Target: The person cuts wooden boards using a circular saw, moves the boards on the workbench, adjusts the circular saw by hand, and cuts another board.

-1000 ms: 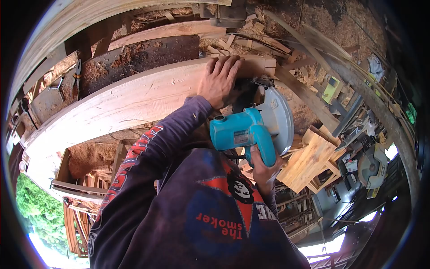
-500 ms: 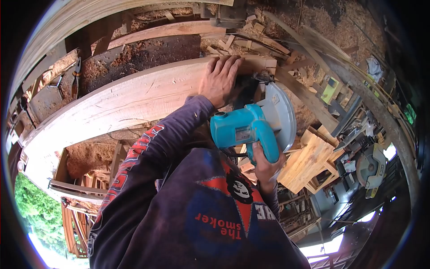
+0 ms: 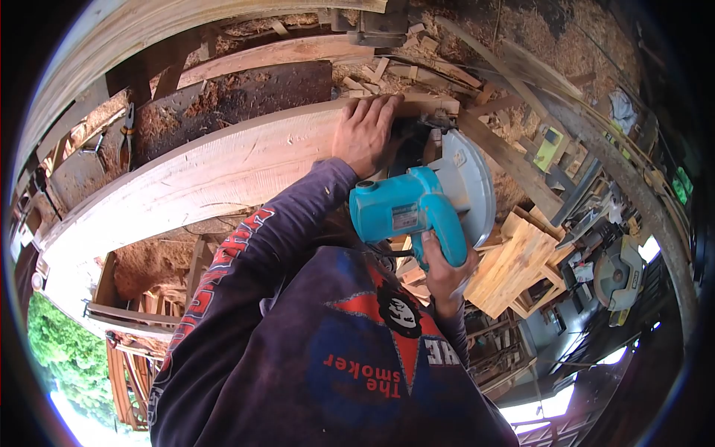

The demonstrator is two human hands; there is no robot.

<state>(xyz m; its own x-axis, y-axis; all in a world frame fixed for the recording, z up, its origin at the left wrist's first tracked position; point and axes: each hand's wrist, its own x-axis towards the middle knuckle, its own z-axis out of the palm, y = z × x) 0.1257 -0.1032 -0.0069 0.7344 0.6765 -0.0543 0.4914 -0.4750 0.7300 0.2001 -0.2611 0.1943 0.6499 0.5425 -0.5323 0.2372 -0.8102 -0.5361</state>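
Note:
My right hand (image 3: 447, 272) is wrapped around the rear handle of a teal circular saw (image 3: 398, 208). The saw's grey blade guard (image 3: 468, 182) stands at the right end of a long, pale wooden board (image 3: 231, 160). Contact between blade and wood is hidden behind the saw. My left hand (image 3: 365, 134) grips the board close to that end, its fingers bent over the far edge and its thumb out of sight. The hand is just left of the saw's dark base plate.
Pliers (image 3: 127, 135) lie at the far left beside a dark plank (image 3: 238, 95). Offcuts and shavings cover the ground beyond. To the right are a wooden stool-like piece (image 3: 510, 268), a yellow-green tool (image 3: 550, 147) and another circular saw (image 3: 618, 276).
The saw in my right hand has shifted and tilted very slightly to the right. My left hand keeps its place on the board.

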